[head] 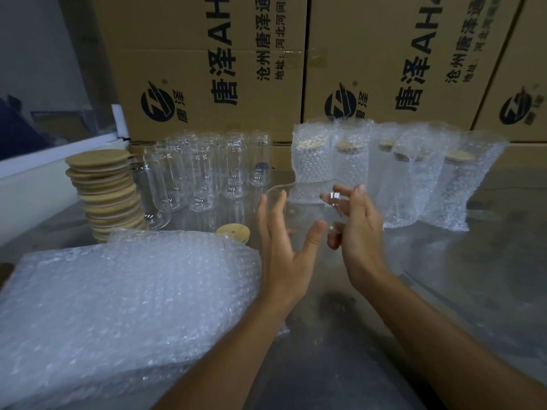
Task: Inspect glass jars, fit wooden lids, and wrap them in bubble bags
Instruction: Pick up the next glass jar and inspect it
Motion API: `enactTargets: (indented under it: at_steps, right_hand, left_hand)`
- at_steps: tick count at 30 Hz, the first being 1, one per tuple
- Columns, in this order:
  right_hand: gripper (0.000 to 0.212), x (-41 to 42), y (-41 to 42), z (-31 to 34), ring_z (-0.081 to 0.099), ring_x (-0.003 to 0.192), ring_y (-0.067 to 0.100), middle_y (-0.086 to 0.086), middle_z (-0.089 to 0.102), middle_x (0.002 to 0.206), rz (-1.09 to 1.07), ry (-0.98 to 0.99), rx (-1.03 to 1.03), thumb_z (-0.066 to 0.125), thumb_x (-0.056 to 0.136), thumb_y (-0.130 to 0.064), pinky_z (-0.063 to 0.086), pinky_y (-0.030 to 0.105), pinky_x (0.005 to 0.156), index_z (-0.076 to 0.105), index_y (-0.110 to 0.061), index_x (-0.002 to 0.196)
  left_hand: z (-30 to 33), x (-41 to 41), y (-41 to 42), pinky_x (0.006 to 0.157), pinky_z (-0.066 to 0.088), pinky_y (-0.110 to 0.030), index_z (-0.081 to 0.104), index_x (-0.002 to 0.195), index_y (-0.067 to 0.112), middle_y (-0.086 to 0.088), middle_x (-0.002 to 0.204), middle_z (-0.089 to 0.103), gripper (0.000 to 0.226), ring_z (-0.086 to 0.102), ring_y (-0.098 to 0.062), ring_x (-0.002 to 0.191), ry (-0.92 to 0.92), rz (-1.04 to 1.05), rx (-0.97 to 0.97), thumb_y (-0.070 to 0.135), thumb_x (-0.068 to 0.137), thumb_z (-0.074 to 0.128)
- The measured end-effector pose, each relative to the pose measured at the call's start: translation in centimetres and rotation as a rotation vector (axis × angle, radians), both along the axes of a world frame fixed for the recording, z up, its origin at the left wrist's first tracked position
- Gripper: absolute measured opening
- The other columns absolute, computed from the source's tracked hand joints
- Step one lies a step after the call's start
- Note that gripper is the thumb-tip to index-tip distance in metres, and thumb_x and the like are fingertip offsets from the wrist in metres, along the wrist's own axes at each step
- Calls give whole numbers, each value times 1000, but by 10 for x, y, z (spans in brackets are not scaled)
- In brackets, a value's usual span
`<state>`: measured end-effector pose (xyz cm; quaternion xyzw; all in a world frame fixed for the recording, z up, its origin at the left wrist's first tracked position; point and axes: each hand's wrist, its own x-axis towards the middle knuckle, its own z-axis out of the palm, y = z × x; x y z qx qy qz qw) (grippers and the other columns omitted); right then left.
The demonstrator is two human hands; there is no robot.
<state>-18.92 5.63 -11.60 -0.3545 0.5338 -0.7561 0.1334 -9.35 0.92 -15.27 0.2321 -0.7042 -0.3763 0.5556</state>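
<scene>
A clear glass jar (307,208) lies sideways in the air above the table (488,261), between both hands. The left hand (284,232) cups it with spread, relaxed fingers; the right hand (355,229) grips its base with curled fingers.

Dim, soft overhead light; glare on the steel table (488,261); wide-angle bending and blur at edges

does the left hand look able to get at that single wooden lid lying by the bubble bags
Probably yes, once freed. The single wooden lid lies uncovered just left of the left hand, with nothing between them, but that hand is now steadying the glass jar together with the right hand.
</scene>
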Motion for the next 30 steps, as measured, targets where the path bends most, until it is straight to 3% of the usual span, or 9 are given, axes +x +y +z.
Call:
enactTargets:
  at_steps: [3,8,12,15,17,20,24,27,30]
  right_hand:
    - [32,0,1,2,52,52,8,-3,72,111,37,-13,-2,38,106,-48,44,22,44,64,-29,106]
    - [21,6,4,1,60,63,0,-13,73,101,113,150,-31,60,93,-55,48,18,51,61,-41,109]
    - [58,8,3,-1,65,66,11,7,70,109,112,229,-31,51,93,-47,51,19,55,55,-15,141]
    - [43,10,2,-1,65,59,18,13,69,100,54,258,-26,39,102,-42,53,24,54,56,-16,132]
    - [23,10,2,-1,64,55,20,4,70,106,9,242,-34,35,109,-31,54,30,53,57,-28,116]
    - [20,8,0,-1,62,50,18,-7,68,112,-5,169,-13,35,109,-34,53,32,50,53,-30,103]
    - [43,6,1,-1,64,59,13,-4,65,109,62,83,-17,46,93,-56,51,24,46,51,-17,110]
    - [36,4,0,-4,64,68,15,-3,60,105,133,65,0,54,100,-43,53,23,52,45,-12,115]
    - [31,3,-3,-9,63,73,11,-3,57,102,213,77,10,65,91,-32,56,27,63,43,-22,110]
  left_hand:
    - [0,0,-1,109,45,-43,28,150,37,9,163,5,82,28,-11,146,-3,19,-9,69,81,56]
    - [-1,1,-2,96,52,-25,29,151,34,8,160,15,79,43,15,125,60,14,37,68,83,53]
    - [-3,-2,-4,90,45,-5,28,153,27,-2,162,19,71,38,31,114,101,26,94,57,92,48]
    - [-3,-3,-4,83,31,8,27,154,22,-4,164,16,70,27,42,108,107,19,101,51,94,47]
    - [-2,-2,-3,85,33,6,26,154,23,-2,165,15,74,27,40,112,102,14,87,57,92,48]
    - [-2,-1,-2,96,35,-1,27,154,27,4,164,15,82,19,33,126,75,9,51,67,84,44]
    - [-2,-1,-1,116,36,-37,28,153,28,7,166,8,79,17,16,141,80,-20,26,62,85,48]
    - [-2,0,-1,116,35,-48,27,153,36,11,166,3,77,23,-9,149,79,-25,54,60,83,48]
    - [-1,0,-2,113,37,-54,27,153,35,3,164,18,81,34,-19,146,111,-59,126,59,80,51]
